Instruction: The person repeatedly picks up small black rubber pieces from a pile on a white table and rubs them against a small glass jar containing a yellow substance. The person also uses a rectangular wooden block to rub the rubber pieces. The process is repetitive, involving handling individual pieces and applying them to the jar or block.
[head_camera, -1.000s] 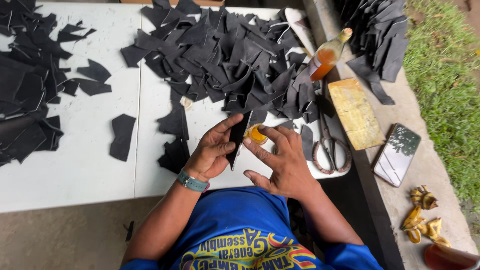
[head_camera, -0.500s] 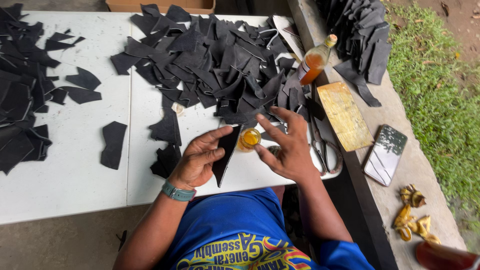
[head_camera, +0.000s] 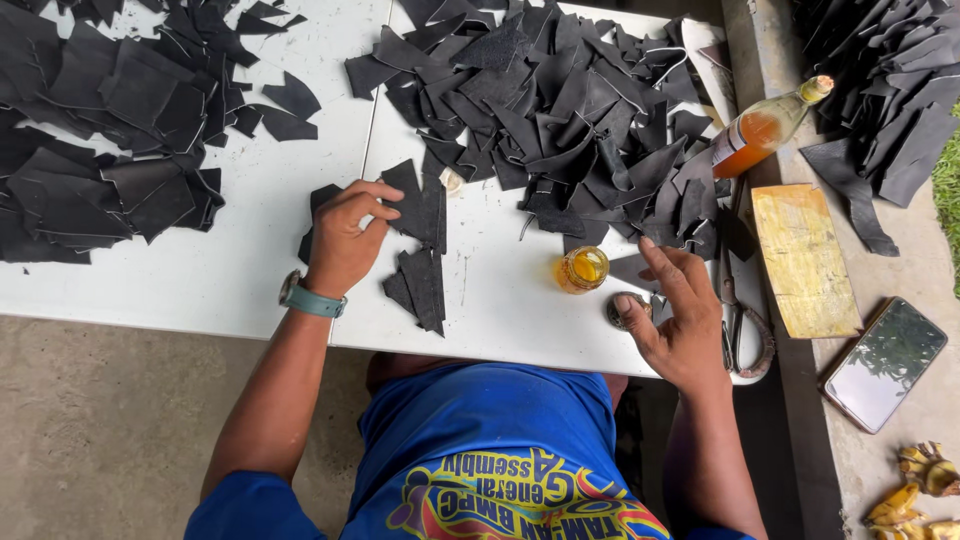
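My left hand (head_camera: 347, 235), with a teal watch on its wrist, pinches the edge of a black leather piece (head_camera: 418, 208) lying on the white table (head_camera: 250, 270). More black pieces (head_camera: 420, 285) lie just below that one. My right hand (head_camera: 678, 315) rests open on the table, its thumb touching a small round metal lid (head_camera: 626, 309). A small open jar of amber liquid (head_camera: 583, 269) stands just left of the right hand's fingers.
A large heap of black leather offcuts (head_camera: 560, 100) covers the far table, with another pile (head_camera: 90, 140) at left. A bottle of orange liquid (head_camera: 765, 128), a yellow wooden block (head_camera: 802, 258), scissors (head_camera: 742, 325), a phone (head_camera: 885, 362) and banana peels (head_camera: 915, 490) lie at right.
Both hands were together at the small jar with a leather strip. Now the jar stands on the table, the left hand has moved left onto a leather piece, and the right hand is by the lid.
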